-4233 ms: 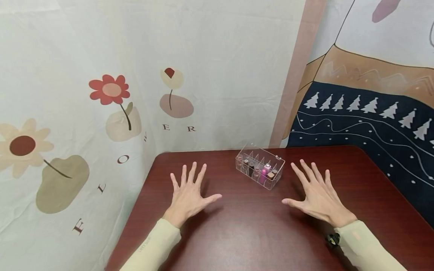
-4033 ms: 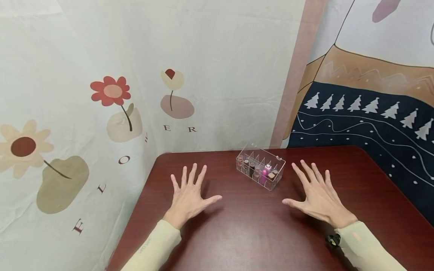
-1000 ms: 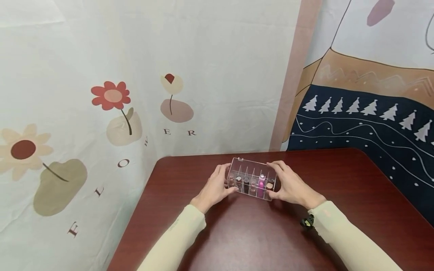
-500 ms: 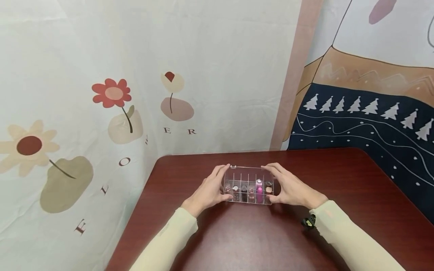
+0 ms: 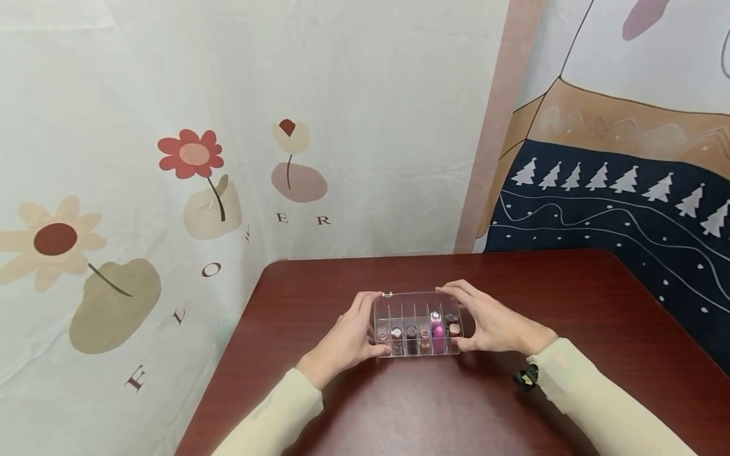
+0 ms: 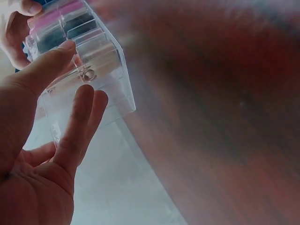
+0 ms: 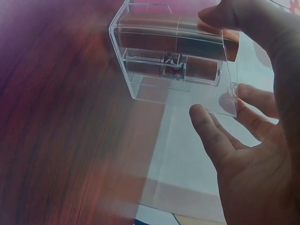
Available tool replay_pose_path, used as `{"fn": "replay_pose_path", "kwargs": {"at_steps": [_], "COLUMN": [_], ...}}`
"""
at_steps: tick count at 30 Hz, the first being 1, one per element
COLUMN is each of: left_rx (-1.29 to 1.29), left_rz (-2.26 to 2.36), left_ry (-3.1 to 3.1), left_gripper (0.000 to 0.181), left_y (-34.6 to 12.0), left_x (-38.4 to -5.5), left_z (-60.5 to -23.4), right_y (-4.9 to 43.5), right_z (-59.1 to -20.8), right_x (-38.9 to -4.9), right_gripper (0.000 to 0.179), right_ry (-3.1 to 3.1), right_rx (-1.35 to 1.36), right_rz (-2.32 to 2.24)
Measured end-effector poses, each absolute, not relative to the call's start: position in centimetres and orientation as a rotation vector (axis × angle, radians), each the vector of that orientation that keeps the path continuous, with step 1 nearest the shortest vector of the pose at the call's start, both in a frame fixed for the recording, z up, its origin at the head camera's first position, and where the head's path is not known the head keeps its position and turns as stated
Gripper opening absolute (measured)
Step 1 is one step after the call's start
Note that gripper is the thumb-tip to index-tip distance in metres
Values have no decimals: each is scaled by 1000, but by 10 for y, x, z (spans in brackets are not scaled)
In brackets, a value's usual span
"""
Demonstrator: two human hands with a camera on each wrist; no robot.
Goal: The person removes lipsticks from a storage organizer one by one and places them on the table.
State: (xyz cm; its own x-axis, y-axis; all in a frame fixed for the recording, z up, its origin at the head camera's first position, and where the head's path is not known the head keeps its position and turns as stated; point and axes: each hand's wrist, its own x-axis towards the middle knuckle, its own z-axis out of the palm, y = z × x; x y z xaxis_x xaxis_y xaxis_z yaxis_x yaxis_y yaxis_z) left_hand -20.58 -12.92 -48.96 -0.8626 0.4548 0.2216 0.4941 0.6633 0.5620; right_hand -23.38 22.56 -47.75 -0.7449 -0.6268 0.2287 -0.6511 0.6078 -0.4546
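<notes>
A clear divided lipstick organizer [image 5: 407,309] lies between my two hands, long side toward me. My left hand [image 5: 342,335] grips its left end, thumb at the front lower corner and fingers toward the back. My right hand [image 5: 499,323] grips the right end likewise. Several lipsticks stand in its compartments, among them a bright pink one [image 5: 438,340] and a dark one [image 5: 412,341]. The left wrist view shows the organizer's clear wall [image 6: 125,91] beside my fingers. Its clear edge [image 7: 123,65] also appears in the right wrist view. Whether its base touches the table is unclear.
The dark red wooden table [image 5: 410,411] spreads around the organizer. Behind it hangs a pale flower-print cloth [image 5: 371,126], with a navy tree-print cloth [image 5: 599,202] at the right. A dark watch-like band [image 5: 527,377] is at my right wrist.
Both hands, first spread apart with the organizer lying slanted between them, have closed in on its ends. Over the last second they have drawn it nearer and squared it to me.
</notes>
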Motion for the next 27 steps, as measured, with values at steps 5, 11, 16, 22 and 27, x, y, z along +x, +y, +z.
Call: {"fn": "replay_pose_path", "kwargs": {"at_steps": [5, 11, 16, 22, 27], "left_rx": [-808, -817, -839, -848, -855], "left_rz": [-986, -998, -1006, -973, -934], "left_ry": [-2803, -2803, -2804, -2793, -2782], "left_gripper": [110, 111, 110, 111, 111], "left_y": [-130, -130, -128, -126, -124], "left_x": [-197, -187, -181, -180, -180], "left_z": [-492, -493, -494, -494, -495], "right_y": [226, 230, 233, 235, 236], "right_z": [-477, -476, -474, -470, -470], "right_x": [-228, -220, -212, -210, -207], "right_gripper": [103, 104, 103, 104, 107], "right_ry": [-2747, -2742, -2751, -2744, -2761], "right_rx": [1155, 1189, 1206, 1191, 1172], "right_rz": [791, 771, 744, 678, 664]}}
